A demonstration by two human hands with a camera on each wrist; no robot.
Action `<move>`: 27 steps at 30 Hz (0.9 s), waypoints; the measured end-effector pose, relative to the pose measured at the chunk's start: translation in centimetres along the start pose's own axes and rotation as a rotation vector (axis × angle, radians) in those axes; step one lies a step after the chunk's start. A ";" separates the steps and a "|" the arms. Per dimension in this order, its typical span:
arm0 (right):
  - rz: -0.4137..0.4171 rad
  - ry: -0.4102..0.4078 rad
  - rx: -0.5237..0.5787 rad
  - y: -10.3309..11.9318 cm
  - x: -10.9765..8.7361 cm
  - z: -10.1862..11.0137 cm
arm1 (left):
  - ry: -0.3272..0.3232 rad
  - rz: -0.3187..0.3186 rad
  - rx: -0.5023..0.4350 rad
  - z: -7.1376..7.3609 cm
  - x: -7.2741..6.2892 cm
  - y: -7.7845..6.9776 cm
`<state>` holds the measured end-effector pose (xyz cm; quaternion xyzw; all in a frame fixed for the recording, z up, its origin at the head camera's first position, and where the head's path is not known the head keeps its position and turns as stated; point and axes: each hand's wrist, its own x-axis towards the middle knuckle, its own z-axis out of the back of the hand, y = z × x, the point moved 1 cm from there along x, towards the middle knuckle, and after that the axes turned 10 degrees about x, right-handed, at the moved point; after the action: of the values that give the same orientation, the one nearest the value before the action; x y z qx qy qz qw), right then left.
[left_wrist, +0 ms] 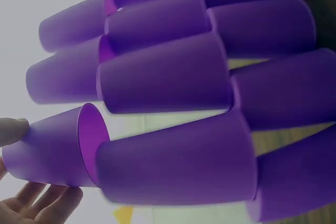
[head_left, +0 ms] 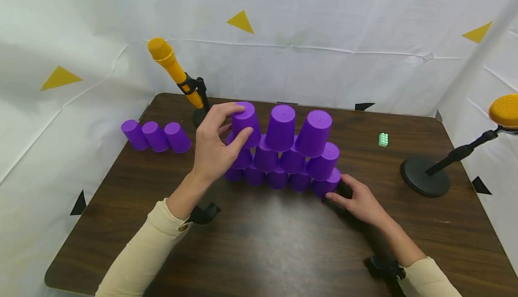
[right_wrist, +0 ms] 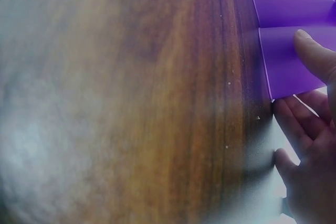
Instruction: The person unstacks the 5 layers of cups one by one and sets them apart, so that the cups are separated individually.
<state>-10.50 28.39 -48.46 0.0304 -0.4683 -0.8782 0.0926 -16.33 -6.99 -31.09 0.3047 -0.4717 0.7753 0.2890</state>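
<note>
Purple cups stand upside down in a stepped wall, with rows of several cups below and three cups along the top. My left hand [head_left: 216,146] grips the top row's left cup [head_left: 247,124], thumb on the near side and fingers over and behind it. In the left wrist view that cup [left_wrist: 47,145] tilts a little, its open rim right at the cups beneath. Low on the right, my right hand [head_left: 360,200] holds the bottom row's end cup [head_left: 325,187] between thumb and fingers. The right wrist view has the thumb [right_wrist: 310,51] against this cup's near side.
Three more upside-down purple cups [head_left: 155,136] stand at the table's left edge. Behind my left hand is a yellow microphone [head_left: 171,65] on a black stand. A second stand [head_left: 426,176] with a yellow top and a small green brick [head_left: 383,139] are on the right.
</note>
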 end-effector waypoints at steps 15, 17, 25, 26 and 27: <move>0.020 -0.012 -0.010 -0.1 0.0 0.0 | -0.217 0.200 0.200 5.4 -0.9 5.6; 0.029 -0.014 -0.010 -0.1 0.0 0.0 | -0.213 0.242 0.222 5.1 -1.8 7.9; 0.031 -0.011 -0.013 -0.1 0.0 0.0 | -0.142 0.325 0.318 3.3 -6.1 16.7; 0.031 -0.010 -0.012 -0.1 0.1 0.0 | -0.132 0.329 0.336 3.2 -6.5 17.2; 0.033 -0.009 -0.011 -0.1 0.1 0.0 | -0.124 0.336 0.350 3.0 -6.8 17.7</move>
<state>-10.58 28.46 -48.57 0.0181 -0.4641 -0.8793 0.1049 -24.35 -17.72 -44.85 0.3145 -0.3913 0.8621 0.0697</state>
